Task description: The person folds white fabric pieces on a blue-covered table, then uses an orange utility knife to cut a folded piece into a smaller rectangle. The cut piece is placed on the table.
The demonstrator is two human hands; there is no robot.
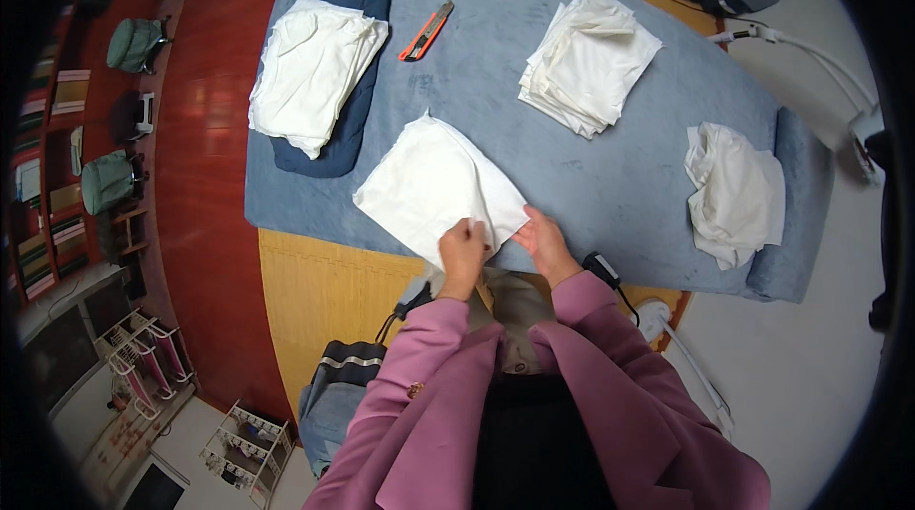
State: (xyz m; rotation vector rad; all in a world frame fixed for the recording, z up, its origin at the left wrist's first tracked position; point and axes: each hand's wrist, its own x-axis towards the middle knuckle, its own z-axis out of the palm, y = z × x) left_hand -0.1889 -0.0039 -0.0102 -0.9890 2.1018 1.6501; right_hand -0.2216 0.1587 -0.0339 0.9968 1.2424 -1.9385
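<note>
White cloth (424,188): L hand (463,255) pinching near edge, R hand (545,241) pinching rt corner; red shelves (59,155) w/ assorted items (71,91).

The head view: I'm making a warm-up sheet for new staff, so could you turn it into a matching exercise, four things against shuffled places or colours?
Things:
1. Utility knife
2. Navy cushion
3. Blue-grey bolster
4. White cloth at the near edge

Places or colours:
A. Next to a crumpled white cloth
B. Touched by the left hand and right hand
C. Orange and dark
D. Under a stack of white cloths

Pairs: 1-C, 2-D, 3-A, 4-B
</note>
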